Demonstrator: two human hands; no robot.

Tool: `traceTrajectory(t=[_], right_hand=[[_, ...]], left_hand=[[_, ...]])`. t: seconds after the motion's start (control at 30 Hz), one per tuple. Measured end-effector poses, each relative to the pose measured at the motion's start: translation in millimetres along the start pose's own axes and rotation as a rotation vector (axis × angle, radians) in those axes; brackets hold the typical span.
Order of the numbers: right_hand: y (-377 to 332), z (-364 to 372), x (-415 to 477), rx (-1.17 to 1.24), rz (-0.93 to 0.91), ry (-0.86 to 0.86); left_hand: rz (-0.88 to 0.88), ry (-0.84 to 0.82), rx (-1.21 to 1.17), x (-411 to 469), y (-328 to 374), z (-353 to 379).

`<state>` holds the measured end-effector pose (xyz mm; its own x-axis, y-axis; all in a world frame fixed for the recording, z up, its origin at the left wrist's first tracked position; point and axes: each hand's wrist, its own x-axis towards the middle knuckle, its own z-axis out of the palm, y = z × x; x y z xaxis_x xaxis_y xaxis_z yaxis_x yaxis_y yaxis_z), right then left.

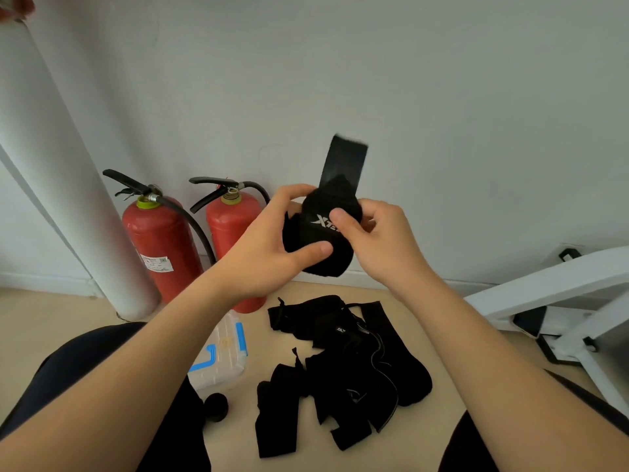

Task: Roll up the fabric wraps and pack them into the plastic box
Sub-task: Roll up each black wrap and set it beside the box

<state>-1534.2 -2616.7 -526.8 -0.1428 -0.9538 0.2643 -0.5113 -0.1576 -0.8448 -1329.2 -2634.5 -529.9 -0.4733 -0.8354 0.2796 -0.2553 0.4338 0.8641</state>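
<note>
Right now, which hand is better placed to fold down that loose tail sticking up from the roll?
Probably the right hand: its fingers sit just below the loose tail at the top of the black wrap roll, while the left hand cradles the roll.

Black wrap (318, 229) half rolled in midair, tail sticking up; loose black wraps (340, 366) piled on floor beside closed clear box (221, 356).

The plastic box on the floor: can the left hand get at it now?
Probably not yet: the left hand and right hand both grip a wrap. The box itself lies uncovered below.
</note>
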Motion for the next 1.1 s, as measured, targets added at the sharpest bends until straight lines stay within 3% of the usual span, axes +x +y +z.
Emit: traceTrajectory(t=[0.1,0.2,0.27,0.37,0.47,0.6,0.7,0.8,0.93,1.1], right_hand=[[1,9,-2,0.182,0.173,-0.090],[-1,23,-9,0.643,0.443,-0.245],[-3,25,-10,0.802,0.481,-0.274],[-2,26,-8,0.766,0.362,-0.239],[-5,34,-12,0.673,0.270,-0.153],[-4,42,-16,0.547,0.212,-0.072],[-3,42,-16,0.492,0.177,-0.027],[-1,42,-15,0.468,0.221,0.015],[2,41,-13,0.524,0.286,0.034],[2,38,-19,0.750,0.493,-0.211]], left_hand=[[0.002,0.050,0.037,1,0,1],[0.010,0.054,0.038,1,-1,-1],[0.024,0.064,0.044,0,-3,-3],[-0.015,0.074,-0.096,-1,-4,-1],[-0.193,0.015,-0.299,-2,1,3],[-0.328,-0.051,-0.312,-4,5,0],[-0.233,-0.003,-0.266,-4,4,0],[-0.100,-0.015,-0.051,-5,1,2],[-0.122,0.029,-0.014,-4,-3,5],[-0.056,-0.023,0.028,-5,-7,-1]])
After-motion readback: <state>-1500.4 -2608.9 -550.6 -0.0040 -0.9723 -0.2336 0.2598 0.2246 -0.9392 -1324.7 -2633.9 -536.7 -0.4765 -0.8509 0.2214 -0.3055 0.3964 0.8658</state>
